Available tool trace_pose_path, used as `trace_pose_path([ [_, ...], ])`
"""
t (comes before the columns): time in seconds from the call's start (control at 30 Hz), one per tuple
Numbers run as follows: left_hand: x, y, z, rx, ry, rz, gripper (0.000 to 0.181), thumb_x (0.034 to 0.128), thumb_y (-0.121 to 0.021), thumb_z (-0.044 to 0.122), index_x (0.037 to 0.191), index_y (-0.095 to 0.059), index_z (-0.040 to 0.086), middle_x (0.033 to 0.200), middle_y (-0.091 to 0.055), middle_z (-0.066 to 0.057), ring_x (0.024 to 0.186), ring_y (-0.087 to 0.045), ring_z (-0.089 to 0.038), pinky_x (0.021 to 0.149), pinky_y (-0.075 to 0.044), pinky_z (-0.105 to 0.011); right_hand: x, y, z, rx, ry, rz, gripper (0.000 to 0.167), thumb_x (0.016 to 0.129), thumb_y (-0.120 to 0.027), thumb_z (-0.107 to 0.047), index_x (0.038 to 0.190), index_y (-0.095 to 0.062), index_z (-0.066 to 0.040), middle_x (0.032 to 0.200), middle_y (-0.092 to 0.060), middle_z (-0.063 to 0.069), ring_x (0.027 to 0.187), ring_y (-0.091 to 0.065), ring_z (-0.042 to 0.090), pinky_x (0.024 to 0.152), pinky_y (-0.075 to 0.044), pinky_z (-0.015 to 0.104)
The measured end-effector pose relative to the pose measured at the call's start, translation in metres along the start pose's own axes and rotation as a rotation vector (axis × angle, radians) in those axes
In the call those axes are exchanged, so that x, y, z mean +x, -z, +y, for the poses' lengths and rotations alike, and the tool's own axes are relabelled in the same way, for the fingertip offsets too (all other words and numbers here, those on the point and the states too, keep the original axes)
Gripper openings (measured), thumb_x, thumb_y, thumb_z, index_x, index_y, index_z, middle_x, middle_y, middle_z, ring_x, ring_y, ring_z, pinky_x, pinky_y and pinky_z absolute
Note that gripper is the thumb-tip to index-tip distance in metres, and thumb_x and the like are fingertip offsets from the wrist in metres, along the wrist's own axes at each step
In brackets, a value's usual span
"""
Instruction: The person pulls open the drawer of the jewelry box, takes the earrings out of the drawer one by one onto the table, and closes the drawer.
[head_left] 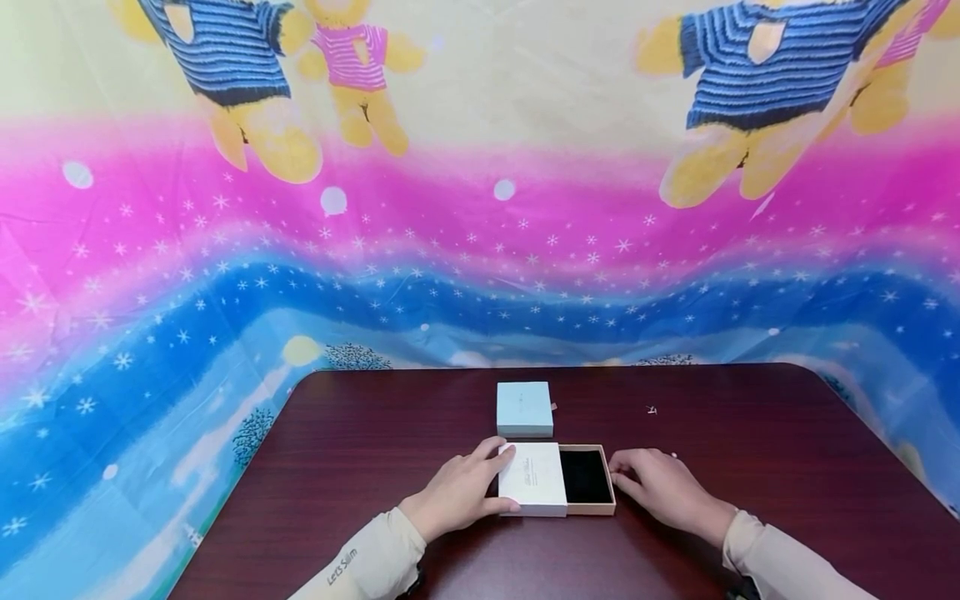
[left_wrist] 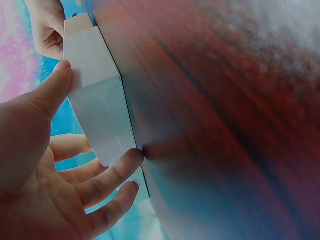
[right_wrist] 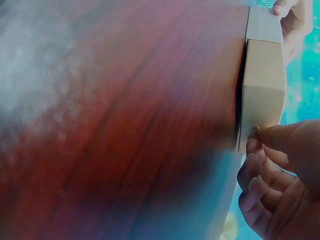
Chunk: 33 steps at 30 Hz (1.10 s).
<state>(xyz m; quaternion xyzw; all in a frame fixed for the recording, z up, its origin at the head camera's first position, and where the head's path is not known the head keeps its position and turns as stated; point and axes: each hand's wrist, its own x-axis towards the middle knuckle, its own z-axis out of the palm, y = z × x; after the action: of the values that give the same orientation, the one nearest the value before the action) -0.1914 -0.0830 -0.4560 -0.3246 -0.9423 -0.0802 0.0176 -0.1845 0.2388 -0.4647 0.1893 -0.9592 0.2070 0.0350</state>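
A white slide-out gift box lies on the table, its tan drawer (head_left: 609, 475) drawn partway out to the right and lined with a black pad (head_left: 587, 477). My left hand (head_left: 465, 492) holds the white sleeve (head_left: 534, 479), with the thumb on its near side and fingers at the far side and left end. At the drawer's right end, the thumb and forefinger of my right hand (head_left: 663, 487) pinch together; the right wrist view shows them against the end wall (right_wrist: 262, 107). Whatever small part sits between those fingertips is hidden.
A closed pale blue box (head_left: 524, 408) with a small tab on its right side stands just behind the white one. Farther right lies a tiny silvery item (head_left: 652, 410), too small to make out. The dark wooden table (head_left: 360, 433) meets a printed cloth backdrop (head_left: 480, 217).
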Motion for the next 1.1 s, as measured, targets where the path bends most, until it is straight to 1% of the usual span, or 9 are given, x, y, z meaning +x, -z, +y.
trace_pose_path([
  [0.27,-0.0001,-0.0002,-0.0003,-0.001,0.001,-0.001,0.077,0.0888,-0.069,0.059,0.15,-0.051,0.014,0.151,-0.049,-0.007,0.102,-0.071,-0.021,0.082,-0.056,-0.038,-0.0002,-0.0006,-0.0007,0.003,0.014,0.006,0.013,0.093,-0.071,-0.019,0.088,-0.07,-0.031,0.08,-0.065,-0.021,0.072,-0.055,-0.008,0.06,-0.046,0.024],
  [0.37,-0.0001,-0.0002,-0.0003,-0.003,0.001,-0.003,0.077,0.0889,-0.069,0.059,0.15,-0.051,0.014,0.151,-0.049,-0.007,0.104,-0.07,-0.021,0.083,-0.056,-0.039,0.0004,-0.0003,-0.001,0.006,0.009,0.002,0.014,0.093,-0.071,-0.019,0.088,-0.07,-0.031,0.08,-0.065,-0.021,0.072,-0.055,-0.008,0.061,-0.046,0.024],
  [0.57,0.0004,-0.0008,-0.0005,-0.002,0.002,-0.004,0.078,0.089,-0.068,0.059,0.15,-0.051,0.015,0.152,-0.048,-0.006,0.1,-0.071,-0.021,0.082,-0.056,-0.039,0.0019,0.0001,-0.0028,0.015,-0.011,-0.022,0.012,0.094,-0.071,-0.02,0.089,-0.072,-0.032,0.082,-0.067,-0.021,0.074,-0.057,-0.007,0.062,-0.047,0.024],
  [0.7,0.0003,-0.0004,-0.0005,-0.005,0.002,-0.007,0.078,0.0892,-0.068,0.059,0.15,-0.05,0.015,0.152,-0.048,-0.007,0.102,-0.071,-0.021,0.083,-0.056,-0.038,0.0025,0.0,-0.0042,0.019,-0.023,-0.037,0.011,0.094,-0.071,-0.021,0.09,-0.073,-0.031,0.083,-0.068,-0.02,0.076,-0.058,-0.006,0.063,-0.048,0.025],
  [0.87,-0.0001,0.0006,-0.0002,-0.005,0.003,-0.01,0.077,0.0895,-0.069,0.058,0.15,-0.05,0.015,0.152,-0.048,-0.007,0.103,-0.07,-0.021,0.083,-0.056,-0.039,0.0032,-0.0005,-0.0056,0.009,-0.018,-0.03,0.01,0.094,-0.071,-0.021,0.091,-0.073,-0.031,0.085,-0.068,-0.02,0.077,-0.059,-0.006,0.063,-0.049,0.025],
  [1.1,-0.0002,0.0006,0.0004,-0.001,0.004,-0.017,0.077,0.0898,-0.068,0.059,0.151,-0.05,0.015,0.152,-0.048,-0.007,0.103,-0.07,-0.02,0.083,-0.056,-0.039,0.0031,-0.002,-0.0059,0.012,-0.001,-0.017,0.011,0.094,-0.07,-0.02,0.089,-0.072,-0.029,0.081,-0.066,-0.021,0.073,-0.055,-0.007,0.064,-0.046,0.023],
])
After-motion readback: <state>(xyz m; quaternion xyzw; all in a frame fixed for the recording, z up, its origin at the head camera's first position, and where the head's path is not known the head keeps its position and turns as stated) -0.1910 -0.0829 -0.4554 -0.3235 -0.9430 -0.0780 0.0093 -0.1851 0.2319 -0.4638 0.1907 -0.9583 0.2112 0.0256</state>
